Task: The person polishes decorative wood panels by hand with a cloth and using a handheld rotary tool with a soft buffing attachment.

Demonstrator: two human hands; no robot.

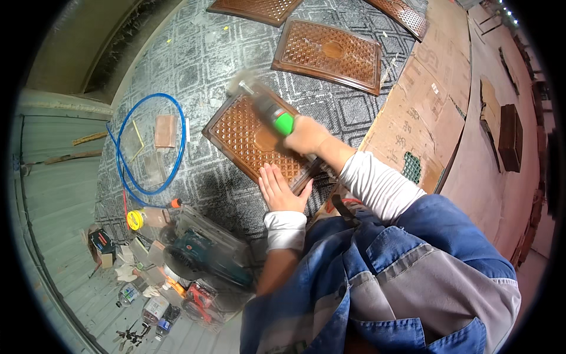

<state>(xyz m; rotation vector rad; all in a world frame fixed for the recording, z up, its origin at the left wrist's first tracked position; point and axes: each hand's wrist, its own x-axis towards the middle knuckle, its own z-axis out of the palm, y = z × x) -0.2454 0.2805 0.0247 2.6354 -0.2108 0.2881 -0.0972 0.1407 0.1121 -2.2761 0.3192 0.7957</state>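
Grey patterned matting (194, 53) covers the bench, with brown cardboard sheets (424, 112) laid along its right side and a corrugated grey wall at the left. On the matting, straight ahead of the person, lies a brown carved wooden panel (247, 138) with a raised diamond lattice and a plain oval in its middle. The left hand (280, 189) lies flat and spread on the panel's near corner, gripping nothing, only pressing down. The right hand (306, 134) is clenched round the body of a green-and-grey power tool (268, 109), whose blurred head sits over the panel's far corner; whether it touches the wood cannot be told.

The panel looks stiff and fairly light, likely to skate on the matting unless held down, and its carved ridges look liable to chip, so the plain border seems the safest place to take hold. The tool looks compact but weighty enough to want a full-fisted grip on its barrel, as it has now.

Three more lattice panels (330, 53) lie further off, well apart from the hands. To the left are a loop of blue hose (177, 147), two small squares of sheet material inside it, a yellow tape measure (135, 219), and a teal power saw (203, 251) among scattered bottles and small tools.
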